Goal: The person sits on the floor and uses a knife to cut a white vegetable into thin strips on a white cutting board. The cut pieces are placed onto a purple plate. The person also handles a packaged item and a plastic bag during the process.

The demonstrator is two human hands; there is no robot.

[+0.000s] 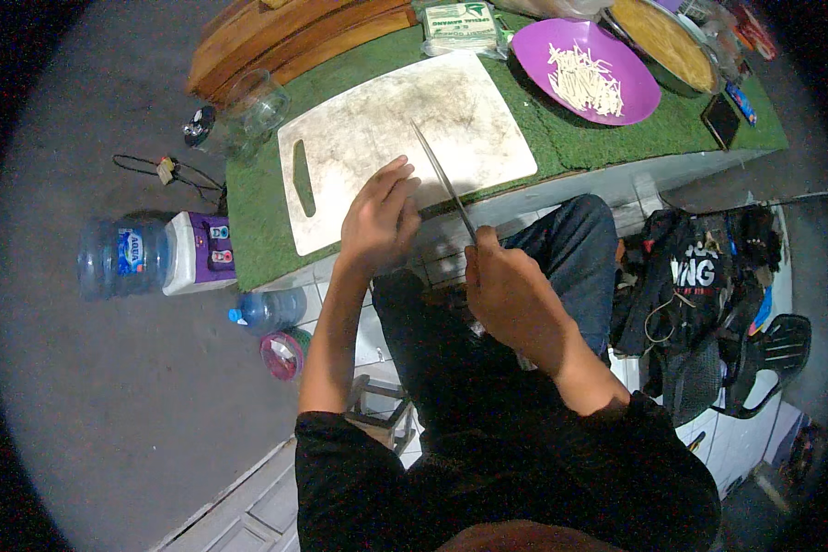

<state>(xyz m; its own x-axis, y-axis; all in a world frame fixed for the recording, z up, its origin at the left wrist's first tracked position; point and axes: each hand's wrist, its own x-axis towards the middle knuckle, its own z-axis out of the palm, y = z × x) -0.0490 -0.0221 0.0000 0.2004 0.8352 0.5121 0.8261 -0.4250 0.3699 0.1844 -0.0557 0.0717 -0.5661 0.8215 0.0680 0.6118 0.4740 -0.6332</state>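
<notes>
A knife (441, 172) is gripped in my right hand (514, 290), its thin blade pointing away from me over the near edge of a white plastic cutting board (372, 117). The board is scratched and stained, with a handle slot at its left end. Over the board's near edge, left of the blade, my left hand (383, 214) has its fingers partly spread, with nothing visible in them. Whether its fingertips touch the board I cannot tell. Beyond the board's right end, a purple plastic bowl (638, 90) holds thin pale strips (586, 79).
Green artificial turf (255, 238) covers the table. Along its back are a wooden piece (303, 48), a printed package (459, 27) and a pan of yellowish liquid (662, 45). A phone (721, 121) lies right; a clear glass vessel (259, 110) stands left, above a water dispenser (196, 252).
</notes>
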